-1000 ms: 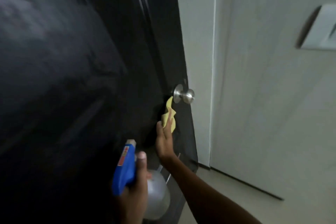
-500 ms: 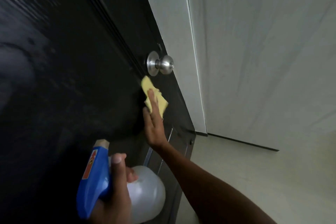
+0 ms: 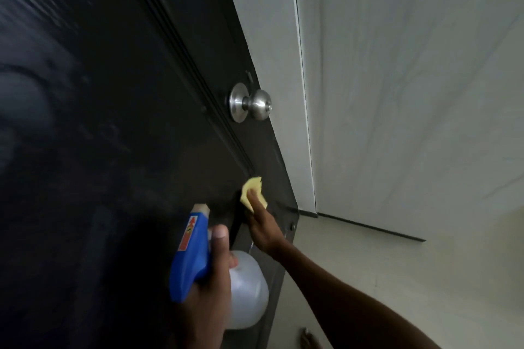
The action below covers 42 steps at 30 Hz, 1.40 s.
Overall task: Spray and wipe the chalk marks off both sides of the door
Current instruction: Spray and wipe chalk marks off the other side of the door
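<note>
Sliding down from just under the knob, the yellow cloth (image 3: 253, 191) is now sitting well below the silver doorknob (image 3: 251, 106) on the black door (image 3: 119, 127).

Straight fingers of the right hand (image 3: 262, 228) are pressing the cloth flat against the door near its free edge, beside the raised moulding lines. Closer to the camera, the left hand (image 3: 208, 289) is gripping a spray bottle (image 3: 224, 275) around its neck, fingers curled, blue trigger head aiming up at the door and the translucent body hanging beneath. Faint smeary chalk haze is showing on the dark panel at left. Beyond the door edge, a pale wall (image 3: 411, 93) is meeting a light floor (image 3: 397, 278).
</note>
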{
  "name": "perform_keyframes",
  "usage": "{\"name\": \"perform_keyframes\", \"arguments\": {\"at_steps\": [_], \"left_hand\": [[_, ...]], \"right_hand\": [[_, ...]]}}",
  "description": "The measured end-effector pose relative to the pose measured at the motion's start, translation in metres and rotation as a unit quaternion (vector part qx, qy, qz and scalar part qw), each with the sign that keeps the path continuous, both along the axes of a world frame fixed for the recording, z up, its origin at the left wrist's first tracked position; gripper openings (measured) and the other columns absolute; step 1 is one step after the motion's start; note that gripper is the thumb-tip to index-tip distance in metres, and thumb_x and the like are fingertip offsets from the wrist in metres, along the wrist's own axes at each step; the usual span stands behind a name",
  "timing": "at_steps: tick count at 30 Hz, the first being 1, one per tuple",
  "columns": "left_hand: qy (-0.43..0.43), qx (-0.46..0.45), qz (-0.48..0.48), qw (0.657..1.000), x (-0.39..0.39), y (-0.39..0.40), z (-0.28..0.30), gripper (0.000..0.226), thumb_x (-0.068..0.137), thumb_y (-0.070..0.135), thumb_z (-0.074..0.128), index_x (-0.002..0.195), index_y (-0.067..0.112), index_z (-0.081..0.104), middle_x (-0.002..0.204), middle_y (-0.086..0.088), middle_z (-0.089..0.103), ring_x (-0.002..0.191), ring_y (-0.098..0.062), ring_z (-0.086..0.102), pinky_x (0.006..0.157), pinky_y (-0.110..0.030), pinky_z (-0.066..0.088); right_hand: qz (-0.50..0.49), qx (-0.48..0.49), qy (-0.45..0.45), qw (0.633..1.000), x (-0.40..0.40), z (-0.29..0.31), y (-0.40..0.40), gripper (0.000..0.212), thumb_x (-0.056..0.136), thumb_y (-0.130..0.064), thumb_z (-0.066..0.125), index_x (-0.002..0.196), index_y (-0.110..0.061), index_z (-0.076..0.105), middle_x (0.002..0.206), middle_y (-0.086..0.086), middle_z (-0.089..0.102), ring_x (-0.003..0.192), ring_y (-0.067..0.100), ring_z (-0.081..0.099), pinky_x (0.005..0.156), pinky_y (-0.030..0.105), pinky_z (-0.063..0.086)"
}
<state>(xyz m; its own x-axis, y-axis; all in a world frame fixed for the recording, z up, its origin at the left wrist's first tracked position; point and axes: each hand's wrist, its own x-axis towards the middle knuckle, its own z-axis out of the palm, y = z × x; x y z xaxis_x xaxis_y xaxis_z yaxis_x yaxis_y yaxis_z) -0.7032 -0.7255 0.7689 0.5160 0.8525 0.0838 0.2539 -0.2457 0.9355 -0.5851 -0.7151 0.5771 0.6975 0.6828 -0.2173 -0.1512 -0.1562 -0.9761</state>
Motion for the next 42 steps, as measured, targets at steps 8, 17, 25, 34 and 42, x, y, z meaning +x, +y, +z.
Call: {"name": "perform_keyframes", "arguments": {"at_steps": [8,17,25,34,42], "left_hand": [[-0.06,0.031,0.021,0.997,0.016,0.013,0.012,0.084,0.061,0.095,0.047,0.076,0.014,0.063,0.056,0.017,0.065,0.057,-0.001,0.064,0.061,-0.005,0.046],[-0.109,0.007,0.032,0.994,0.03,0.013,0.015,0.046,0.067,0.064,0.065,0.074,0.019,0.067,0.054,0.002,0.064,0.048,-0.006,0.062,0.052,-0.009,0.046],[-0.045,0.029,0.065,0.996,0.061,-0.021,0.011,0.03,0.079,0.035,0.075,0.07,0.008,0.065,0.053,-0.004,0.062,0.054,-0.005,0.064,0.054,-0.008,0.046],[-0.076,-0.058,0.204,0.974,0.102,-0.099,0.034,0.025,0.086,0.058,0.056,0.085,0.033,0.059,0.07,0.021,0.07,0.071,0.019,0.061,0.062,0.0,0.043],[-0.019,-0.119,0.242,0.963,0.112,-0.151,0.033,0.026,0.088,0.014,0.07,0.08,0.027,0.049,0.077,0.002,0.054,0.067,-0.005,0.057,0.064,-0.015,0.049]], "right_hand": [[-0.133,0.075,0.201,0.968,0.017,0.099,-0.077,0.025,0.106,-0.03,0.045,0.121,-0.021,0.063,0.114,0.012,0.071,0.109,0.03,0.065,0.097,0.046,0.054],[-0.071,0.167,0.259,0.949,0.055,0.209,-0.123,0.04,0.1,-0.029,0.053,0.132,-0.006,0.058,0.123,0.021,0.069,0.113,0.036,0.068,0.09,0.048,0.058],[0.1,0.096,0.209,0.968,0.107,0.236,-0.146,0.046,0.088,-0.029,0.07,0.125,-0.003,0.066,0.123,0.022,0.068,0.113,0.037,0.067,0.093,0.045,0.056],[0.32,0.002,-0.003,0.947,0.172,0.219,-0.164,0.042,0.088,-0.055,0.069,0.117,-0.025,0.07,0.115,0.006,0.07,0.107,0.026,0.068,0.097,0.053,0.054],[0.365,-0.055,-0.032,0.929,0.18,0.208,-0.184,0.037,0.079,-0.054,0.075,0.107,-0.029,0.07,0.102,-0.007,0.073,0.097,0.012,0.068,0.083,0.028,0.054]]}}
